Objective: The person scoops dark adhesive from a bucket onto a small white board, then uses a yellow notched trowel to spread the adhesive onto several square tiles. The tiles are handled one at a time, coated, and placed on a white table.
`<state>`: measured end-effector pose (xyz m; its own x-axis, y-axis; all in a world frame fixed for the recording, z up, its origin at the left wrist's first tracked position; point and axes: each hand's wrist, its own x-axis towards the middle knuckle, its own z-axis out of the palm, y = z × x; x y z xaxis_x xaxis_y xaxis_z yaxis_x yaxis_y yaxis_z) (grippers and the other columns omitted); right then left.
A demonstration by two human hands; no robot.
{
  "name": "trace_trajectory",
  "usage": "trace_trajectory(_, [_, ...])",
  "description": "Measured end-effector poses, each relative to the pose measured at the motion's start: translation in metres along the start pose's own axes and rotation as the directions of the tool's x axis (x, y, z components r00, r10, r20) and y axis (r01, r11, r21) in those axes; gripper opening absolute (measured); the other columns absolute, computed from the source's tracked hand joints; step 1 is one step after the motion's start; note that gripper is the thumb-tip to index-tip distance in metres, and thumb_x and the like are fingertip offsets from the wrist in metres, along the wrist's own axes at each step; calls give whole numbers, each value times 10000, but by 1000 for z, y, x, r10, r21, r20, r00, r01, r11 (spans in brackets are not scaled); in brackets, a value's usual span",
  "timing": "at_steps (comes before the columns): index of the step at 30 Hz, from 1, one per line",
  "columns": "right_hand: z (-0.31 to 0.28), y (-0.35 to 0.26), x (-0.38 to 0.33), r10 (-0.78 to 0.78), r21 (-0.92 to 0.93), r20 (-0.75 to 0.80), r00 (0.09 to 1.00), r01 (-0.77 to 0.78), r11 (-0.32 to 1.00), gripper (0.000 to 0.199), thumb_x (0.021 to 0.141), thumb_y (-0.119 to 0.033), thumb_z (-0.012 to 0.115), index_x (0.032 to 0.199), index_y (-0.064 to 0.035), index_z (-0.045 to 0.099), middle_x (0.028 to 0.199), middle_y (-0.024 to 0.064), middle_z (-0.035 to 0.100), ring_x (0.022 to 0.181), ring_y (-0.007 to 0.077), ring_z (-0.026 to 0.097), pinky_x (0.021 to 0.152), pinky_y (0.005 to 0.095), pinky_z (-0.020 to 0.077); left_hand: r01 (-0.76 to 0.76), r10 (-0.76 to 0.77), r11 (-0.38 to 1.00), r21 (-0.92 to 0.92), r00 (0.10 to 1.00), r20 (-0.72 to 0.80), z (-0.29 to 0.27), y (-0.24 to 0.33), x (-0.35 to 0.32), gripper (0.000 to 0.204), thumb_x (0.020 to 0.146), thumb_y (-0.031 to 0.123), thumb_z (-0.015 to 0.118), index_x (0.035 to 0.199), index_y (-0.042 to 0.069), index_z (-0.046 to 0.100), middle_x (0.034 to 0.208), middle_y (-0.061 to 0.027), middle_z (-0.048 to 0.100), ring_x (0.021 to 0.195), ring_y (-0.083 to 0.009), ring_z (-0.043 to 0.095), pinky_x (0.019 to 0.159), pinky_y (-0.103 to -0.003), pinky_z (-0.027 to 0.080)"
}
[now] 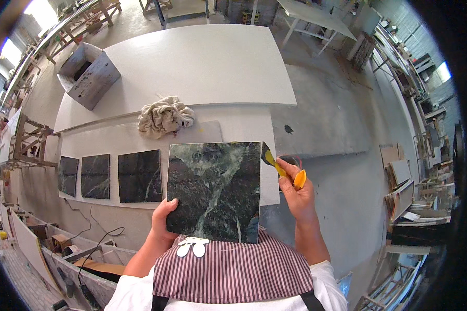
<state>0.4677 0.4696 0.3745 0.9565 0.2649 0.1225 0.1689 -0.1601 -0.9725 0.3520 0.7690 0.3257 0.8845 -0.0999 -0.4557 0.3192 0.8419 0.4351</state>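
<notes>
My left hand (165, 216) grips the lower left edge of a square dark green marble tile (213, 192) with pale veins, thumb on its face. The tile is tilted up in front of my striped apron (228, 269). In my right hand (298, 194) is a scraper (270, 157) with an orange handle and a dark blade that has yellow on it. Its blade lies close to the tile's upper right edge; whether it touches I cannot tell. Three similar dark tiles, the nearest one (140, 176) among them, lie in a row to the left on the white table.
A crumpled beige cloth (166, 116) lies beyond the tile. Farther back is a large white slab (202, 62) with an open, stained cardboard box (93, 78) at its left. Black cables (106, 236) hang at lower left. Stacked slabs (399, 192) stand at right.
</notes>
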Motion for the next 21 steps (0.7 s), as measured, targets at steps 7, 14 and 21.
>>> trace_trajectory(7, [17, -6, 6, -79, -20, 25, 997, 79, 997, 360, 930, -47, 591, 1287, -12, 583, 906, -19, 508, 769, 62, 443, 688, 208, 377, -30, 31, 998, -58, 999, 20, -1, 10, -10, 542, 809, 218, 633, 1272, -27, 490, 1181, -199, 609, 1026, -314, 639, 870, -424, 542])
trace_trajectory(14, [24, -15, 6, -58, -115, 45, 997, 63, 991, 359, 894, -40, 615, 1251, -6, 605, 839, -5, 480, 720, 78, 432, 651, 227, 371, -69, 69, 998, 7, 998, -12, 0, 17, -18, 518, 813, 259, 623, 1227, -39, 532, 1136, -189, 643, 988, -307, 658, 857, -418, 543])
trace_trajectory(21, [24, -26, -2, -56, -233, 94, 994, 76, 970, 359, 852, -36, 640, 1211, -14, 637, 765, 22, 468, 673, 103, 433, 615, 250, 373, -95, 96, 995, -37, 995, 17, -12, 23, -18, 547, 834, 255, 587, 1283, -39, 482, 1193, -193, 610, 1045, -305, 632, 913, -418, 518])
